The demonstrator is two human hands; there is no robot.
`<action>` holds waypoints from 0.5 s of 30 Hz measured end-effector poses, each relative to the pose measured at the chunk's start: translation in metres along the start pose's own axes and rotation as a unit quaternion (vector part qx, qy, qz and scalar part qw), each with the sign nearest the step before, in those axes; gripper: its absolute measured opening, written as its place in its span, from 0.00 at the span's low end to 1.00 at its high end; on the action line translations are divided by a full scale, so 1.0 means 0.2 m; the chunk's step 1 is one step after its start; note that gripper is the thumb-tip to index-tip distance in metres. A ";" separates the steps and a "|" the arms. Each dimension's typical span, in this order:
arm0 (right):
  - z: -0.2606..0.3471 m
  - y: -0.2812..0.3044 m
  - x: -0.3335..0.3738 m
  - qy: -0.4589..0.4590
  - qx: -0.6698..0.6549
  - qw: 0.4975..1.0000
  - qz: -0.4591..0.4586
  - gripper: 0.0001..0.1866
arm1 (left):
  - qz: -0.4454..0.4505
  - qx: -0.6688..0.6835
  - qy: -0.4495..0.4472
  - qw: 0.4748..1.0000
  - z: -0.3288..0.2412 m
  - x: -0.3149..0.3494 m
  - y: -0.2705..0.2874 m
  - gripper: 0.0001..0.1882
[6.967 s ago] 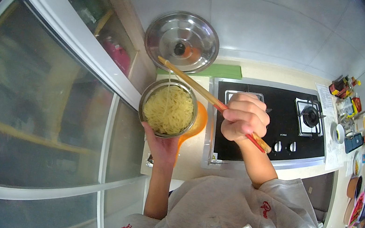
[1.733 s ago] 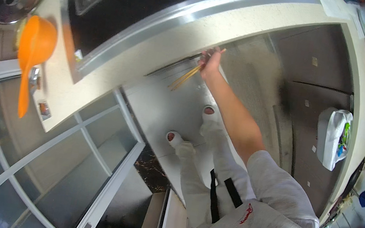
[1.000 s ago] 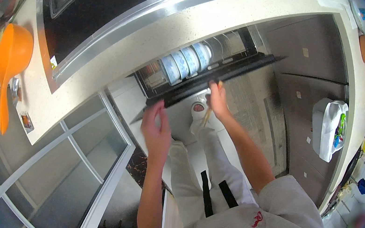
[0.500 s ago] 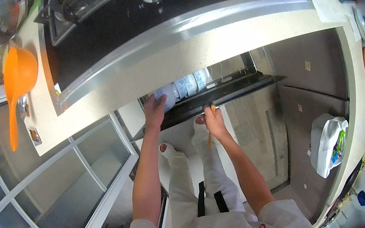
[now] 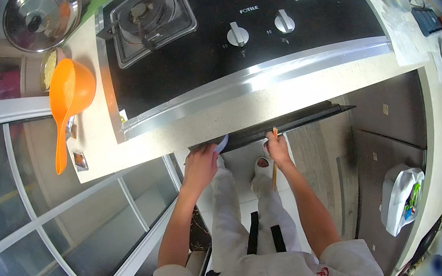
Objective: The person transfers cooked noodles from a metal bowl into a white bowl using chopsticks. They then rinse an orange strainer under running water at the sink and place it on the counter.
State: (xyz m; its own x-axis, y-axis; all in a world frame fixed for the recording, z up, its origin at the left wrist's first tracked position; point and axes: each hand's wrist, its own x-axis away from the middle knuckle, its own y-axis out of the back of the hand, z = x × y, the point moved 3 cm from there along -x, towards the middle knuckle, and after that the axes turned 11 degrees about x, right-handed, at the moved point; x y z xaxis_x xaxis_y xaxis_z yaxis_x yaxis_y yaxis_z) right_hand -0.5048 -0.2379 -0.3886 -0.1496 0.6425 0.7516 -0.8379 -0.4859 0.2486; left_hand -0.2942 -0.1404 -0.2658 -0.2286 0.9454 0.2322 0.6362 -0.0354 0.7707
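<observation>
Below the black gas cooktop [image 5: 207, 39], the left hand [image 5: 201, 166] holds a pale bluish bowl [image 5: 222, 144] beside a dark drawer [image 5: 300, 121], the right hand [image 5: 279, 150], gripping wooden chopsticks [image 5: 275, 176], at its front.

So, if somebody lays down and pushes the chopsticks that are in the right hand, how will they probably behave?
The chopsticks are probably stiff: they look straight below the right hand, which holds them near one end. They are likely light, being so slender. Rolling seems possible with such thin sticks, but their cross-section is too small to tell.
</observation>
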 end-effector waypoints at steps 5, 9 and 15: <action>0.05 -0.03 0.01 -0.032 -0.076 0.994 0.065 0.18 | 0.010 -0.001 -0.077 0.997 -0.09 0.21 0.09 0.04; 0.20 -0.01 -0.07 -0.027 0.012 0.996 0.079 0.20 | 0.001 0.065 -0.116 0.991 -0.21 0.45 0.16 0.04; 0.16 -0.08 -0.07 0.166 0.497 0.814 0.252 0.40 | 0.023 0.102 0.020 0.994 -0.49 0.96 0.44 0.05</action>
State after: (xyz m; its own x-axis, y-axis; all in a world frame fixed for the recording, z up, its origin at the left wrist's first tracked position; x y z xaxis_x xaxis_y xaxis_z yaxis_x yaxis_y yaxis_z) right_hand -0.4730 -0.2579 -0.3836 -0.6147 0.2569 0.7458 0.1874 -0.8709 0.4544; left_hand -0.3545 0.0064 -0.0964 -0.2233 0.9304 0.2908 0.7819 -0.0072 0.6234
